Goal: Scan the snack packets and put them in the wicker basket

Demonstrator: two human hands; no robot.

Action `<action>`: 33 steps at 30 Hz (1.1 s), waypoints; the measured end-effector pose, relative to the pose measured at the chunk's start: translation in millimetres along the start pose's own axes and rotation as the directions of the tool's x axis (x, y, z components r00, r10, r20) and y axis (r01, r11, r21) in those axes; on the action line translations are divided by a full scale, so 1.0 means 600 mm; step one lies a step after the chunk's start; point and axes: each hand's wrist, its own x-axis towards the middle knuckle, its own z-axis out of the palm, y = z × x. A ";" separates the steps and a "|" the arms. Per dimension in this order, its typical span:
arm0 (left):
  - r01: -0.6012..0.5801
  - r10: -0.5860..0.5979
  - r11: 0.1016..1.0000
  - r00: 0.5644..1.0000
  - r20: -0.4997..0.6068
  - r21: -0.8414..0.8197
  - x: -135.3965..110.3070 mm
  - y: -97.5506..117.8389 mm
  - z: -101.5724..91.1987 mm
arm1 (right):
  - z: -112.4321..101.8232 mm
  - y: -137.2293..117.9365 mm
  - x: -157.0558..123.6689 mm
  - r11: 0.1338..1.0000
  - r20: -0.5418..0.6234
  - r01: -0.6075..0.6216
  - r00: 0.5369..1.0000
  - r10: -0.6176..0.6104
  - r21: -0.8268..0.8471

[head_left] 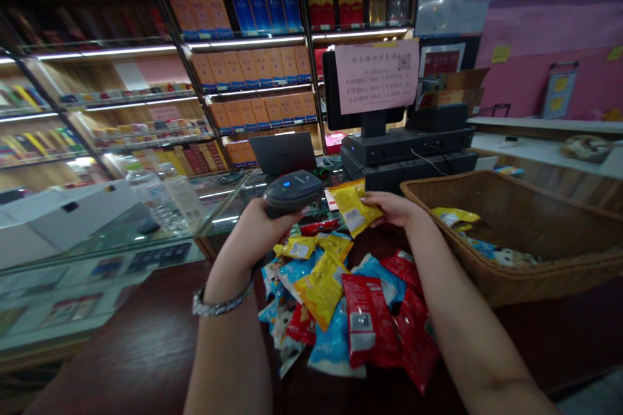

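My left hand is shut around a black handheld barcode scanner, whose top shows a small blue light. A metal wristwatch or bracelet circles that wrist. My right hand pinches a yellow snack packet and holds it up beside the scanner, with a small gap between them. Below both hands, a heap of red, blue and yellow snack packets lies on a dark wooden counter. Several packets sit inside a woven wicker basket to the right.
A black point-of-sale terminal with a pink paper notice stands beyond the hands. A laptop sits to its left. A glass display counter with a water bottle lies left, before shelves of boxed goods.
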 end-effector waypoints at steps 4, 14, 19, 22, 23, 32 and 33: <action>-0.009 0.009 1.000 1.000 0.020 -0.001 0.002 -0.004 0.002 | 0.033 -0.025 -0.011 0.945 0.015 0.041 0.999 -0.048 0.324; -0.005 0.003 0.999 0.999 0.050 0.046 -0.001 0.003 0.002 | 0.070 -0.023 0.003 0.934 -0.247 0.296 0.938 -0.245 0.198; 0.052 -0.057 0.997 0.996 0.075 0.064 -0.004 0.020 0.006 | 0.052 -0.025 0.010 0.924 -0.371 0.357 0.883 -0.286 0.138; 0.064 -0.070 0.996 0.992 0.100 0.057 -0.003 0.024 0.011 | 0.050 -0.027 0.007 0.925 -0.385 0.357 0.878 -0.284 0.131; 0.065 -0.070 0.996 0.992 0.109 0.054 -0.002 0.025 0.014 | 0.050 -0.028 0.006 0.926 -0.385 0.355 0.878 -0.285 0.125; 0.070 -0.074 0.997 0.989 0.124 0.037 -0.004 0.028 0.019 | 0.057 -0.029 0.004 0.913 -0.404 0.392 0.857 -0.319 0.112; 0.070 -0.075 0.997 0.989 0.126 0.042 -0.003 0.028 0.018 | 0.057 -0.029 0.004 0.912 -0.401 0.392 0.860 -0.316 0.121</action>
